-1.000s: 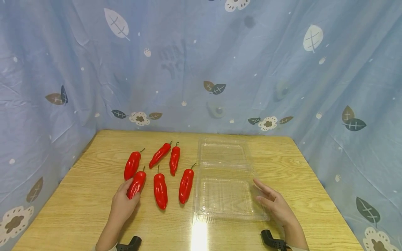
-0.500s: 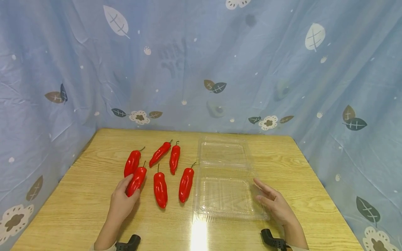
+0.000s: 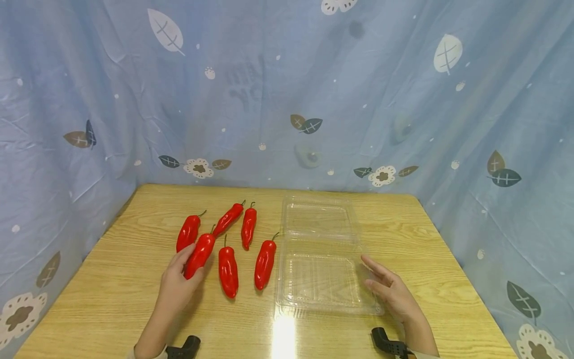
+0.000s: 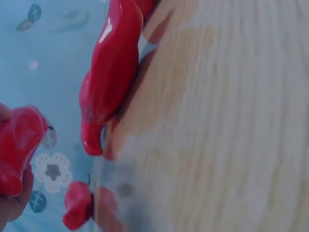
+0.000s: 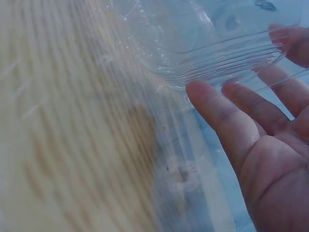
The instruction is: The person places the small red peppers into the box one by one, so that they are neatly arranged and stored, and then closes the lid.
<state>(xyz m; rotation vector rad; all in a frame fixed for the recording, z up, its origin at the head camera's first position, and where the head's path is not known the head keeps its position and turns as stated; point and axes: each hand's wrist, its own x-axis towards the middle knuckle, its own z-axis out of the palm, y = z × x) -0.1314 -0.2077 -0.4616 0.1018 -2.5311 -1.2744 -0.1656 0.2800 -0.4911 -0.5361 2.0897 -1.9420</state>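
In the head view the left hand [image 3: 177, 285] holds a red pepper [image 3: 200, 255] between thumb and fingers, its stem pointing away. The same pepper [image 4: 18, 147] shows at the left edge of the left wrist view, raised off the wood. An opened clear plastic container [image 3: 324, 308] lies right of the peppers, its two halves laid out front and back. At its right edge is the right hand [image 3: 396, 297], fingers extended. Seen from the right wrist, the fingers of the right hand [image 5: 270, 130] are spread along the container's ribbed side [image 5: 227, 63].
Five more red peppers lie on the wooden table [image 3: 112, 289]: one [image 3: 188, 232] behind the held one, two [image 3: 229, 219] [image 3: 248, 227] at the back, two [image 3: 228, 272] [image 3: 265, 264] between the left hand and the container. A patterned blue curtain [image 3: 269, 99] surrounds the table's back and sides.
The left hand has lifted its pepper and moved it slightly right and away from the body. The right hand and the container have stayed in place.
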